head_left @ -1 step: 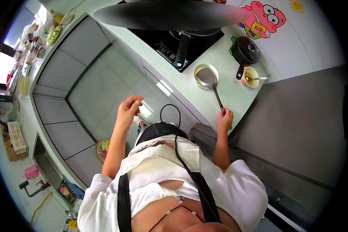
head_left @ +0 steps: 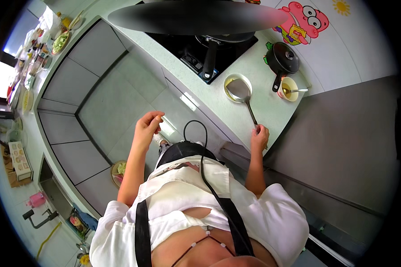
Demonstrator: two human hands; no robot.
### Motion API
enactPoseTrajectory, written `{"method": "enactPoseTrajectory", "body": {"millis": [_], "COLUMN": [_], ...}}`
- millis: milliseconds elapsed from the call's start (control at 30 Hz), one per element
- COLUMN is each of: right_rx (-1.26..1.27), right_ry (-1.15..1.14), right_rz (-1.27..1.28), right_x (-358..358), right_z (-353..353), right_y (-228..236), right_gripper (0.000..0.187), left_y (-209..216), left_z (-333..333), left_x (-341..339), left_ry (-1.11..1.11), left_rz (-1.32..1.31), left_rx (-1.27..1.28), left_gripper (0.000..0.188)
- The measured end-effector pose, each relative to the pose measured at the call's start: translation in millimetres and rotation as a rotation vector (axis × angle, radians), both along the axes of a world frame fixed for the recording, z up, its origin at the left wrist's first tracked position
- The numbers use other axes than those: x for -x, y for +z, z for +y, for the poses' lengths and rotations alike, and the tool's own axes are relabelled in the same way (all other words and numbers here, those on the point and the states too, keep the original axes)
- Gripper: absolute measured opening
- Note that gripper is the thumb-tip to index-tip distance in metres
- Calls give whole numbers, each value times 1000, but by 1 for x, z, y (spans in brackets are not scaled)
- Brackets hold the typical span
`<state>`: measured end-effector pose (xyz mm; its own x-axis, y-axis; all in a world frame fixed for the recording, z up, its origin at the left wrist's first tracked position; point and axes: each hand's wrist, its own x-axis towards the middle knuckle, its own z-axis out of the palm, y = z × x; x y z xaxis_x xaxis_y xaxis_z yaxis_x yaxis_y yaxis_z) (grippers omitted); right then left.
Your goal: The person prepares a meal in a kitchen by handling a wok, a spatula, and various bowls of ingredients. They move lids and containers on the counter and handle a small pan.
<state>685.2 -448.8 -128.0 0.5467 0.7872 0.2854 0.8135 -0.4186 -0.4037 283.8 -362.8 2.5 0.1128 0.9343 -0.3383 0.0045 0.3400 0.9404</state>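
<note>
Currently, one spatula (head_left: 239,90) overlaps one of two bowls (head_left: 247,78); right hand (head_left: 259,137) extends, fingers gripping the handle (head_left: 252,116); left hand (head_left: 148,125) hovers, fingers half-curled, empty.

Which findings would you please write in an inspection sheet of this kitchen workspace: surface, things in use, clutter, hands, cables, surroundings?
Surface: pale speckled countertop, with a black cooktop.
Things in use: turner, its blade over a white bowl; frying pan on the cooktop, partly hidden by a blurred patch.
Clutter: lidded black saucepan beside a small bowl with a spoon.
Hands: left hand raised, nothing seen in it; right hand grips the turner's handle.
Cables: black cable loops before the person's body.
Surroundings: cartoon sticker on the wall.
</note>
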Motion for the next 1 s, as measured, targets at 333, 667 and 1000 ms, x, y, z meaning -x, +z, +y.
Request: {"method": "enactPoseTrajectory", "body": {"millis": [333,667,1000], "right_rx": [-696,-648,-435], "right_ry": [99,792,1123], "right_rz": [192,656,762], "right_x": [91,344,509], "right_z": [101,232,304], "right_y": [148,187,192], "right_gripper": [21,16,13], "left_y": [3,-3,-12], "left_z": [34,19,23], "left_x": [74,234,347], "left_ry": [110,591,958], "left_rz": [10,-110,-115], "left_rx": [-5,-89,-132], "left_gripper": [19,18,19]}}
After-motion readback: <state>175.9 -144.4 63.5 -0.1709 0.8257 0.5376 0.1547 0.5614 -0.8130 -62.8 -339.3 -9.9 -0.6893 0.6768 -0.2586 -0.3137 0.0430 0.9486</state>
